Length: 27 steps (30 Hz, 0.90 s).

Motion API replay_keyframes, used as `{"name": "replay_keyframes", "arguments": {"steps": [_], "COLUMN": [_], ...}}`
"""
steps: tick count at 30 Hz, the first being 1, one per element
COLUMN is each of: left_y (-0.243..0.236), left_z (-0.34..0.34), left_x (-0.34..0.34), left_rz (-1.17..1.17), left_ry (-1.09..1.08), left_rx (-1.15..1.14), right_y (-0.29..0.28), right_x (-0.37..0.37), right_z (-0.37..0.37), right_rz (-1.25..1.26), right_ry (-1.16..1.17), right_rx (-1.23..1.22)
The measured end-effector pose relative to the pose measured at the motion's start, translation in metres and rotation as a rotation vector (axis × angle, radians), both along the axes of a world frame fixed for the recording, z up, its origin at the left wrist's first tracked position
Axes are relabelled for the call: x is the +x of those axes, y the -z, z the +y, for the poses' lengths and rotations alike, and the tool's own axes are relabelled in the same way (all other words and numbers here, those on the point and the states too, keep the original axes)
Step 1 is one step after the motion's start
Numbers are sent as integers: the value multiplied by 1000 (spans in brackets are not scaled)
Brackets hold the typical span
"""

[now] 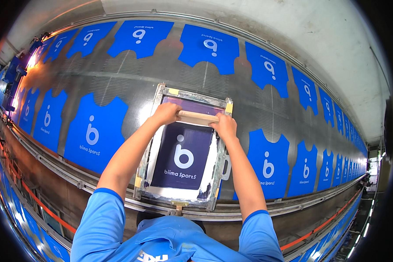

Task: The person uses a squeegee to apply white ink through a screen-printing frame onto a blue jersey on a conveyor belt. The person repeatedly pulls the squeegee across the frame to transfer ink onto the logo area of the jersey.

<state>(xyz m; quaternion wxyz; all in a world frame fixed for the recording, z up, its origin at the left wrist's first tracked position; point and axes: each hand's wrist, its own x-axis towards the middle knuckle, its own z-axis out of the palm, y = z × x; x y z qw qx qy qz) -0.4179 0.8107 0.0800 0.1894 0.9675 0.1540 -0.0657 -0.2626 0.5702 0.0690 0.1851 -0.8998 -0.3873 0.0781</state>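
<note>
My left hand (167, 113) and my right hand (225, 127) are closed around the two ends of a pale wooden squeegee (198, 117). It lies across the far part of a screen printing frame (196, 97) in front of me. Below it, the dark purple mesh (163, 170) shows a pale round emblem and lettering. White ink is smeared along the mesh's sides and near edge. The frame rests over a blue fabric piece, mostly hidden, on the long grey printing table (148, 81). The squeegee's blade is not visible.
Printed blue shirt panels lie in two rows, including one at left (96, 131) and one at right (268, 163). A metal rail (231, 217) runs along the near edge. Glowing orange equipment (30, 59) stands at far left, and a pale wall (318, 35) rises behind.
</note>
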Motion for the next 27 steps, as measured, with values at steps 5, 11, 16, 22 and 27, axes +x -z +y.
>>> {"name": "replay_keyframes", "arguments": {"steps": [5, 11, 16, 22, 27], "left_y": [18, 20, 12, 6, 10], "left_z": [-8, -87, -167, -194, -194], "left_x": [-8, -123, -238, -282, -236], "left_rz": [-76, -67, -112, -46, -33], "left_ry": [11, 30, 36, 72, 6], "left_rx": [42, 67, 69, 120, 73], "right_y": [26, 36, 37, 35, 23], "right_x": [-8, -118, -229, -266, -222], "right_z": [-5, -80, -158, -185, -161], "right_rz": [154, 156, 105, 114, 325], "right_ry": [93, -6, -76, -173, -224], "right_rx": [63, 107, 166, 127, 108]}}
